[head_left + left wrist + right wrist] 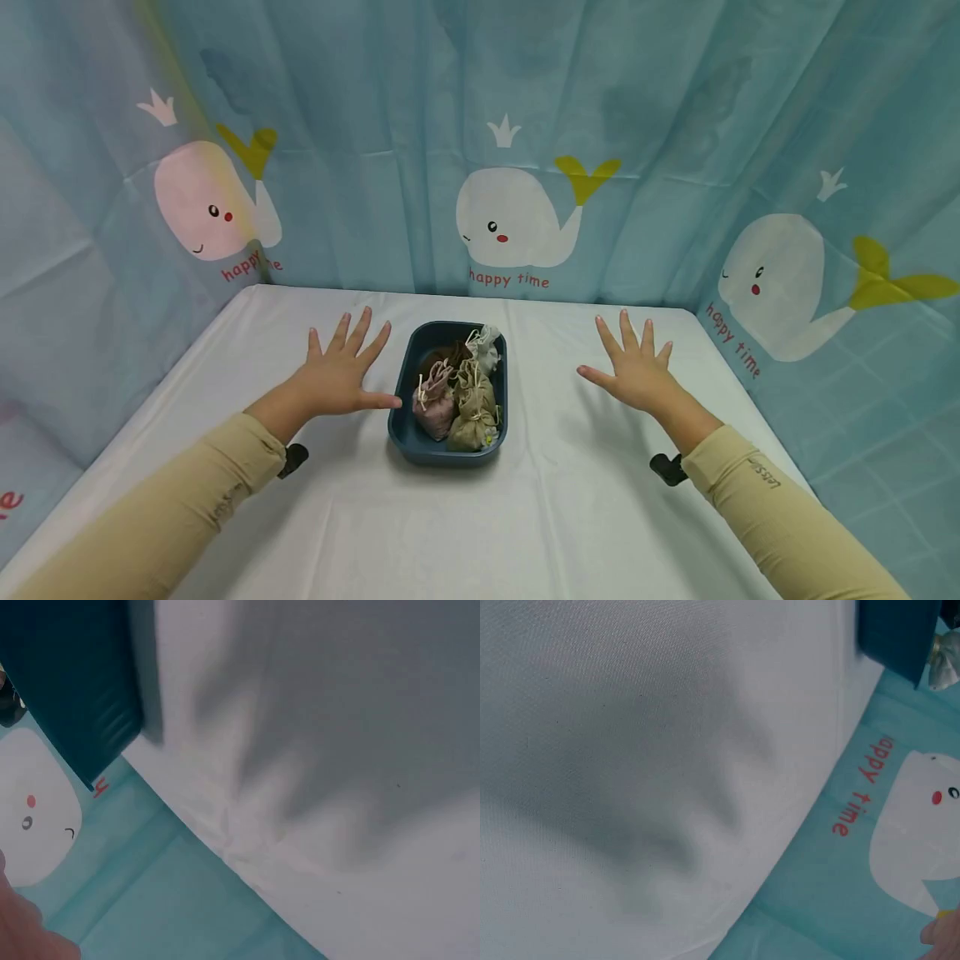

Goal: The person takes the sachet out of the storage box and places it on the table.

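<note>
The pink bag (433, 410) sits just past the left thumb's tip, the tan bag (472, 408) beside it on the side toward the right fingers, a pale bag (486, 350) and a partly hidden brown bag (453, 352) beyond, all inside the blue tub (442, 459)! Left hand (330, 383): fingers spread apart, thumb at the tub's edge, contact impossible to call. Right hand (640, 377): fingers apart too, well clear of the tub, above the white table (450, 533). Looks like a ready pose, nothing gripped; picking out a bag would seemingly call for fingers over the rim, pinching a tied neck.
</note>
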A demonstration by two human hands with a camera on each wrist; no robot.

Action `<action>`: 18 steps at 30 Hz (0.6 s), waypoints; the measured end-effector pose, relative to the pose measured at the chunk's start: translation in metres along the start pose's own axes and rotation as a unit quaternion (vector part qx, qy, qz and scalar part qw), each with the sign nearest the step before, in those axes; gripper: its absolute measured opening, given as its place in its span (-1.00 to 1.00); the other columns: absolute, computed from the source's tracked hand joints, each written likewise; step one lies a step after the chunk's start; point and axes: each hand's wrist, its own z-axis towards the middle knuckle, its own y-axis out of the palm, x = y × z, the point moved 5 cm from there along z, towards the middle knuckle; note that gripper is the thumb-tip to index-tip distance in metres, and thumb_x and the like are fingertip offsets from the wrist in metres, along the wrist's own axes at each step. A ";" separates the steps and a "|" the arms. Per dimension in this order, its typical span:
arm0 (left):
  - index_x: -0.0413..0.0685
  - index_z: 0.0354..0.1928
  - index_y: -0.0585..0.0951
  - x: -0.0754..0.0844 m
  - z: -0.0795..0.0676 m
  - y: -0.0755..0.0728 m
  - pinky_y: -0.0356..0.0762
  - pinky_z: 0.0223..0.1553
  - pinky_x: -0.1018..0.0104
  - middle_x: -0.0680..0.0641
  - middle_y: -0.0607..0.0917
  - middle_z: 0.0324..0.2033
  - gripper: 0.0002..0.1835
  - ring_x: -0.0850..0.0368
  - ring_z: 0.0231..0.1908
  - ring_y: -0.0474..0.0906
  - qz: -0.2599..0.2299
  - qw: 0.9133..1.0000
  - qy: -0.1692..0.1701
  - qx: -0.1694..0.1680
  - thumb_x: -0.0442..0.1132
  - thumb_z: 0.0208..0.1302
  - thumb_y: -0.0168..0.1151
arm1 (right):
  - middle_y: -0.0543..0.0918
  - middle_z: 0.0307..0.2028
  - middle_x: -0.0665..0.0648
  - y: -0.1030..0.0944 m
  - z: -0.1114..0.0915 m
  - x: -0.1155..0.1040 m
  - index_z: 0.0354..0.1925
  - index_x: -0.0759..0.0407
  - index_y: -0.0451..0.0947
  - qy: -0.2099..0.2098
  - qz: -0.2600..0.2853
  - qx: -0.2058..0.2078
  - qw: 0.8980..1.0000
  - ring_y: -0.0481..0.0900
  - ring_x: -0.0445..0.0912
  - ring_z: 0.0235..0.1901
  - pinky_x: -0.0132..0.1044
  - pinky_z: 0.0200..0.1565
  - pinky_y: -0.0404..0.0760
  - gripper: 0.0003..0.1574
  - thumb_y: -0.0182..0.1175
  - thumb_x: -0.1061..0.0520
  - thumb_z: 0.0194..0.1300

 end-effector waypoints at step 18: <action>0.15 0.43 -0.29 0.030 -0.002 0.008 -0.52 0.07 -0.46 -0.09 -0.47 0.38 0.26 -0.19 0.35 -0.54 -0.014 0.999 0.047 0.008 0.63 -0.20 -0.07 | -0.45 0.39 0.28 0.004 0.001 -0.003 0.43 -0.15 -0.43 -0.009 -0.001 0.002 1.000 -0.60 0.37 0.27 0.49 0.03 -0.42 0.21 -0.29 -0.66 0.05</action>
